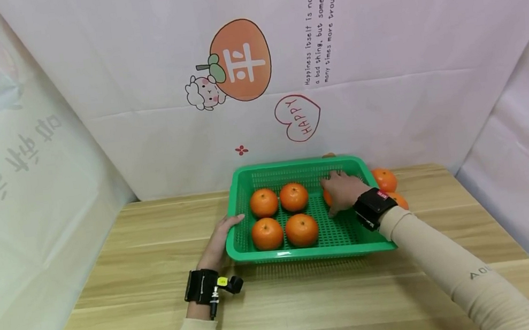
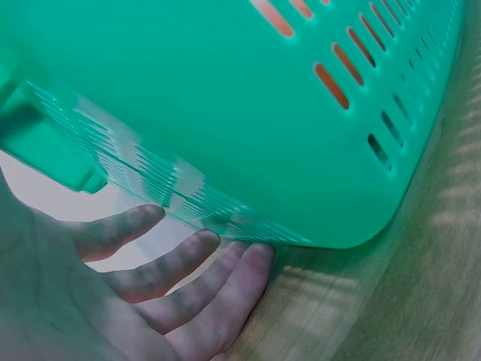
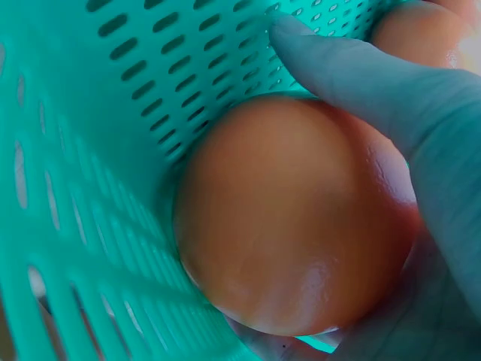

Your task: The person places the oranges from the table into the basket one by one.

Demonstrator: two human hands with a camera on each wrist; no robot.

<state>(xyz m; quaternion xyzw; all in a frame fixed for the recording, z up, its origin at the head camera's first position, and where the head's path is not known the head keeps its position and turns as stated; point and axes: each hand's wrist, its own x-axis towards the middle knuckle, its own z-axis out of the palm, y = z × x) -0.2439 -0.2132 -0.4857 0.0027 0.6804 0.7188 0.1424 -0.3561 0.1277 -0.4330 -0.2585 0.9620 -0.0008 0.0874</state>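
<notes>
A green plastic basket [image 1: 346, 249] with slotted walls stands on the wooden table. Inside its left part sit several mandarins [image 1: 302, 230], orange and glossy. My left hand [image 1: 218, 240] holds the basket's left side, thumb over the rim; in the left wrist view its fingers [image 2: 176, 267] lie along the outer wall. Reaching into the right part, my right hand [image 1: 345, 191] grips another mandarin [image 3: 293, 218], largely covered in the head view. In the right wrist view the thumb lies along one side of this fruit and fingers show under it, close to the basket wall.
Outside the basket's right end lie more mandarins [image 1: 385, 180], partly hidden by the right wrist and the basket. A printed white cloth [image 1: 385, 120] hangs right behind the basket. The wooden table [image 1: 309, 311] extends in front and to both sides.
</notes>
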